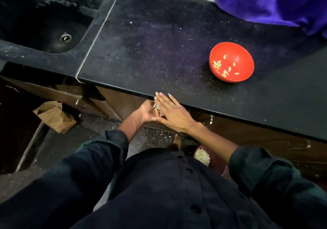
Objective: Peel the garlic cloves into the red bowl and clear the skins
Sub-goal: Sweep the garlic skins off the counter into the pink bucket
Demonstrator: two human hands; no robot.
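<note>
Head view: left hand [148, 111] cupped under garlic skins [156, 106], right hand [174, 112] flat, fingers straight, at counter [159, 55] edge.

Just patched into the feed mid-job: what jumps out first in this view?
The red bowl stands out on the dark counter at the right, holding peeled garlic cloves. At the counter's front edge, the flat right hand sweeps skins into the cupped left hand. A bright purple cloth drapes over the far right corner.
</note>
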